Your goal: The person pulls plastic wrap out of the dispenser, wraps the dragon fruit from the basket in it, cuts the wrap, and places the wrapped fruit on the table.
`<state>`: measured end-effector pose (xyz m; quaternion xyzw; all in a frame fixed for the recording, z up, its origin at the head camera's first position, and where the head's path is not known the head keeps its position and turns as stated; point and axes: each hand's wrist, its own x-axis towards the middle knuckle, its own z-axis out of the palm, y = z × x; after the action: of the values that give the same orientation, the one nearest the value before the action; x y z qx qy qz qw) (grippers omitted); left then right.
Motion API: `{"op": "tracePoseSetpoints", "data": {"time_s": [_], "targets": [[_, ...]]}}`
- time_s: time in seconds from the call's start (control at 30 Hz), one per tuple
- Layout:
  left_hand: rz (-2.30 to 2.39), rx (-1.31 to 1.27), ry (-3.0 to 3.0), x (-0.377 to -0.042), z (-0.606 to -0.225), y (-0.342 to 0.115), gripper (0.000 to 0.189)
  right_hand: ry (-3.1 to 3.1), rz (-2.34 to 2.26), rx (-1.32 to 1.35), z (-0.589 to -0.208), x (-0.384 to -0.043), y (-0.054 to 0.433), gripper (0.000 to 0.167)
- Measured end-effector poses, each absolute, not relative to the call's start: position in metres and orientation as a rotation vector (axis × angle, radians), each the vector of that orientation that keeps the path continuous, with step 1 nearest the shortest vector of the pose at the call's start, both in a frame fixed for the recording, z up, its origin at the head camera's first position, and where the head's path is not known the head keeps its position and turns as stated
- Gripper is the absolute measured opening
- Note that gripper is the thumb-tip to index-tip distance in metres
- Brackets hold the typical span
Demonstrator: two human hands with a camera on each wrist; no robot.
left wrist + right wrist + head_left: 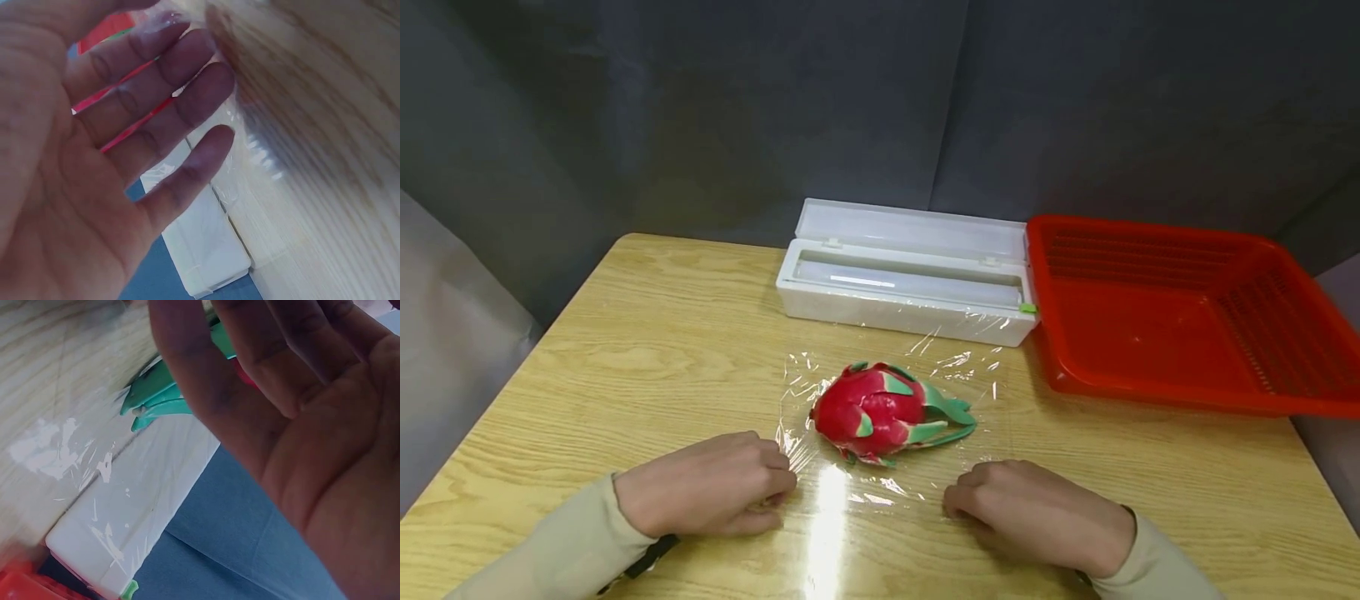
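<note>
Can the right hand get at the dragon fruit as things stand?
Probably yes: the right hand is near the leafy end of the dragon fruit, with no solid object between them. Clear film spreads around the fruit; whether any covers it, I can't tell.

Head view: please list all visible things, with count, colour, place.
Dragon fruit: one, red-green, within film's outline
Film: one sheet, clear, over table
Box: one, white, lid open, behind fruit
Roll: one, whitish, inside box
Tab: one, green, box's right end
Basket: one, red, right of box
Table: one, light wood, beneath these
Backdrop: one, dark grey, behind table
Pale surfaces: two, greyish, beside table
Left hand: one, near film's left side
Right hand: one, near film's right side
Sleeves: two, beige, forearms
Straps: two, black, wrists
</note>
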<state>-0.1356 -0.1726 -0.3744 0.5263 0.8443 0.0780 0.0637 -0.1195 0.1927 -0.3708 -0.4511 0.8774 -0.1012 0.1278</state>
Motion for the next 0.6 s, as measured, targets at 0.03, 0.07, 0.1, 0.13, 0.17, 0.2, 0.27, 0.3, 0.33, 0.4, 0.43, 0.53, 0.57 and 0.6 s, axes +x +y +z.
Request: {"op": "tracePoseSetpoints", "data": {"time_s": [0.03, 0.07, 0.1, 0.13, 0.17, 0.2, 0.27, 0.3, 0.33, 0.4, 0.43, 0.53, 0.57, 0.6], "targets": [[0.225, 1.583, 2.549, -0.136, -0.374, -0.173, 0.014, 2.558, -0.297, -1.315, -0.370, -0.119, 0.193, 0.026], [0.215, 1.578, 2.549, -0.136, -0.373, -0.173, 0.014, 2.565, -0.297, -1.322, -0.369, -0.119, 0.193, 0.026], [0.205, 1.580, 2.554, -0.136, -0.373, -0.172, 0.014, 2.575, -0.294, -1.332, -0.369, -0.118, 0.194, 0.025], [0.202, 1.580, 2.557, -0.136, -0.372, -0.172, 0.014, 2.584, -0.293, -1.337, -0.368, -0.118, 0.195, 0.024], [0.199, 1.582, 2.561, -0.136, -0.372, -0.172, 0.015, 2.595, -0.292, -1.339, -0.367, -0.118, 0.195, 0.023], [0.198, 1.586, 2.565, -0.136, -0.372, -0.171, 0.016, 2.604, -0.289, -1.343, -0.367, -0.118, 0.196, 0.022], [0.199, 1.592, 2.571, -0.136, -0.371, -0.170, 0.018, 2.610, -0.291, -1.330, -0.365, -0.118, 0.197, 0.019], [0.201, 1.593, 2.573, -0.136, -0.371, -0.170, 0.019, 2.607, -0.294, -1.317, -0.364, -0.118, 0.198, 0.019], [0.208, 1.591, 2.571, -0.136, -0.370, -0.170, 0.019, 2.604, -0.300, -1.304, -0.363, -0.118, 0.198, 0.019], [0.220, 1.590, 2.571, -0.136, -0.369, -0.170, 0.019, 2.596, -0.310, -1.281, -0.361, -0.119, 0.200, 0.020], [0.226, 1.593, 2.572, -0.135, -0.369, -0.169, 0.018, 2.596, -0.316, -1.274, -0.360, -0.119, 0.200, 0.020], [0.244, 1.599, 2.576, -0.135, -0.367, -0.169, 0.014, 2.616, -0.318, -1.284, -0.358, -0.119, 0.202, 0.019], [0.242, 1.603, 2.580, -0.134, -0.367, -0.169, 0.013, 2.623, -0.320, -1.288, -0.357, -0.119, 0.203, 0.019], [0.237, 1.607, 2.584, -0.134, -0.366, -0.169, 0.012, 2.631, -0.322, -1.294, -0.356, -0.119, 0.203, 0.018]]}}
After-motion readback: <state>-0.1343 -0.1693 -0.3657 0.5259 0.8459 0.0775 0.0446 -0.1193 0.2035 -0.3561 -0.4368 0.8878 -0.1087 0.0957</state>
